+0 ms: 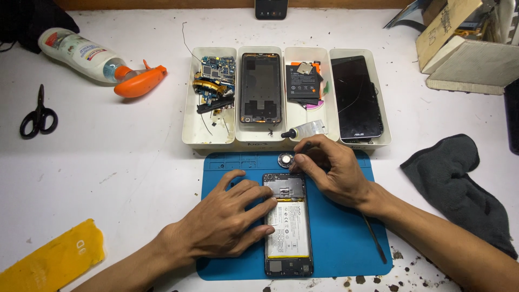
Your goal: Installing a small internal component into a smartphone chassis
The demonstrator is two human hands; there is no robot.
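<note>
An opened black smartphone with its back cover off and its pale battery exposed (288, 224) lies lengthwise on a blue rubber work mat (340, 238) on the white bench (119, 162). The left hand (227, 219) rests flat and open on the mat, its fingertips pressing the phone's left edge and battery. The right hand (332, 170) is curled at the phone's top right corner, fingers pinched together; what they grip cannot be told. A small round silver part (285, 159) sits on the mat just beside those fingers. Behind the mat stand four white plastic trays (190, 130) holding circuit boards, a phone frame, a battery and a dark screen. A thin black pry tool (374, 238) lies by the right wrist.
</note>
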